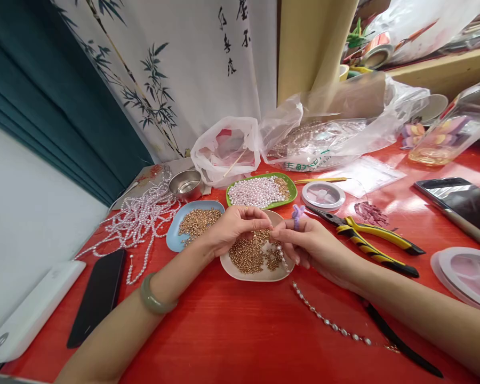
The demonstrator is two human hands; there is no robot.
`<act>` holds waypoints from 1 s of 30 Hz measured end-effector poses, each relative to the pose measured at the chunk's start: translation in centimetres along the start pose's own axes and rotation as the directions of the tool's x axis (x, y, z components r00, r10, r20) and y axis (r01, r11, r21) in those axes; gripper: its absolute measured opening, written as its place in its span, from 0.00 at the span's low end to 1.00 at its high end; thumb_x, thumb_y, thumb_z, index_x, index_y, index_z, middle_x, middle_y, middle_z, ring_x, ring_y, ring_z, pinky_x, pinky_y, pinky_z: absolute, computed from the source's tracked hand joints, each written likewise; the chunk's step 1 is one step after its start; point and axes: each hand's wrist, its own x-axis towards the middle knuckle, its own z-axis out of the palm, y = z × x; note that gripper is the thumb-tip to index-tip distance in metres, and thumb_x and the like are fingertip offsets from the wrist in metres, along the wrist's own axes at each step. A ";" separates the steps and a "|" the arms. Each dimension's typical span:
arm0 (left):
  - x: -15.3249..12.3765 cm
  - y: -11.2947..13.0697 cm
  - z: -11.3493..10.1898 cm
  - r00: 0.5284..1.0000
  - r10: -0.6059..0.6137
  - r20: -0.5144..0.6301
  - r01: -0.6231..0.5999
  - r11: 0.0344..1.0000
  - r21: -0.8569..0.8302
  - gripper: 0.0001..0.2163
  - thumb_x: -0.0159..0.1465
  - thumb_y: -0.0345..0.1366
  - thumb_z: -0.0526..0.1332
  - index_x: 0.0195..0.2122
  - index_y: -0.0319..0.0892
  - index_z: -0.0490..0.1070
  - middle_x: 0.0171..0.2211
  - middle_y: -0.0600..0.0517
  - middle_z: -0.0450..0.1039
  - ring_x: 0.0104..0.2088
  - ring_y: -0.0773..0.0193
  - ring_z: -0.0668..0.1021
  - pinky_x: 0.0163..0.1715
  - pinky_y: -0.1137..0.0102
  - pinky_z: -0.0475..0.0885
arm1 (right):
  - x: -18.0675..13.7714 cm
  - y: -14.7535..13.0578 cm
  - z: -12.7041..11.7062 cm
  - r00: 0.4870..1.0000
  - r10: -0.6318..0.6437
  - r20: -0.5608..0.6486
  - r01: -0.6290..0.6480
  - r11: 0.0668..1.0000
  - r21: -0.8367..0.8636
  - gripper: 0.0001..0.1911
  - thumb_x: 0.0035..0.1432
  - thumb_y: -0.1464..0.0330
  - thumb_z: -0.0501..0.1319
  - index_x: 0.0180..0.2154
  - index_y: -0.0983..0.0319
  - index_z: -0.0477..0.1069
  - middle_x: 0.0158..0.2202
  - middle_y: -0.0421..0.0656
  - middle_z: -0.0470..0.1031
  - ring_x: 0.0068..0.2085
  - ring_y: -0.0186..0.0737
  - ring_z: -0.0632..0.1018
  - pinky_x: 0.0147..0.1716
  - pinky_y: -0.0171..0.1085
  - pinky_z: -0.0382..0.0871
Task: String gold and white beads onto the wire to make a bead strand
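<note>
My left hand (240, 226), with a green bangle on its wrist, pinches thumb and finger together over the cream plate (240, 274). What sits between those fingertips is too small to make out. Close against it, my right hand (302, 240) is also pinched, a purple band round one finger. From the right hand a short beaded strand (285, 261) hangs down to the plate's right rim. Gold beads (246, 256) cover much of this plate. Below the right hand lies a pearl-and-gold bead chain (333, 324) on the red table (224, 330).
Behind stand a blue plate (174, 229) of gold beads, a green tray (292, 192) of pearl beads and a metal bowl (185, 184). Pearl strings (144, 213) and a phone (98, 296) lie left. Yellow-black pliers (368, 240), spools (323, 196) and another phone (460, 200) lie right.
</note>
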 end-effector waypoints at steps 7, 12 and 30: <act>-0.4 0.4 0.2 0.991 0.136 0.009 -0.136 0.990 0.023 0.05 0.48 0.34 0.64 0.21 0.39 0.70 0.20 0.57 0.64 0.19 0.75 0.61 0.19 0.76 0.53 | 0.0 -0.2 0.0 1.000 -0.019 0.012 0.018 0.998 0.060 0.07 0.48 0.67 0.62 0.32 0.63 0.69 0.12 0.33 0.63 0.12 0.23 0.60 0.11 0.26 0.47; -0.9 0.9 0.5 0.984 0.178 -0.014 -0.177 0.984 0.004 0.04 0.49 0.33 0.64 0.23 0.39 0.70 0.22 0.56 0.65 0.21 0.75 0.63 0.20 0.77 0.57 | -0.2 -0.8 0.3 0.994 -0.097 0.046 0.100 0.993 -0.065 0.05 0.48 0.69 0.61 0.24 0.64 0.69 0.11 0.33 0.59 0.14 0.24 0.58 0.13 0.29 0.47; -2.0 0.3 3.0 0.967 0.209 0.147 -0.183 0.968 -0.173 0.04 0.53 0.33 0.62 0.25 0.37 0.73 0.27 0.50 0.74 0.30 0.69 0.75 0.32 0.75 0.68 | -1.8 -5.3 0.8 0.884 -0.437 -0.167 0.396 0.889 -0.232 0.05 0.49 0.69 0.61 0.24 0.63 0.70 0.17 0.33 0.61 0.19 0.26 0.59 0.19 0.31 0.53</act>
